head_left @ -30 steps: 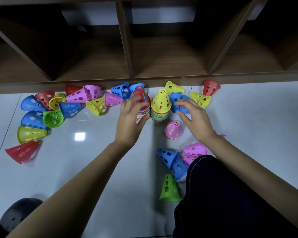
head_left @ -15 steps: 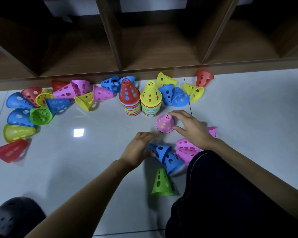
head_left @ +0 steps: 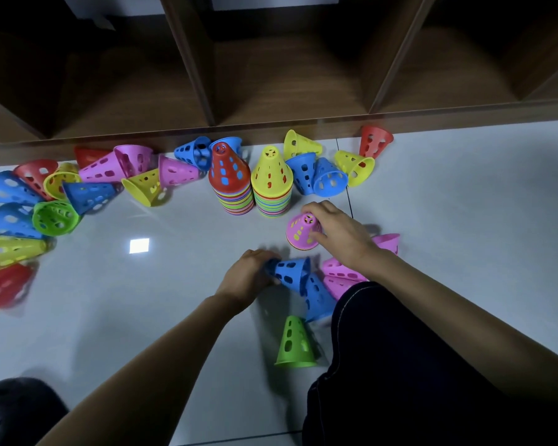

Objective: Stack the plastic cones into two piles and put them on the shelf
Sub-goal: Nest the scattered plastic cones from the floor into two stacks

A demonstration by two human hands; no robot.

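Left hand (head_left: 248, 278) grips a toppled blue cone (head_left: 289, 273); right hand (head_left: 339, 233), just beyond, clasps an upright pink cone (head_left: 300, 231).

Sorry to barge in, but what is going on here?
A person is stacking plastic cones on the floor. The left hand grips a blue cone lying on its side; the right hand holds an upright pink cone by its top. A red-topped pile and a yellow-topped pile stand before the shelf, loose cones scattered around.
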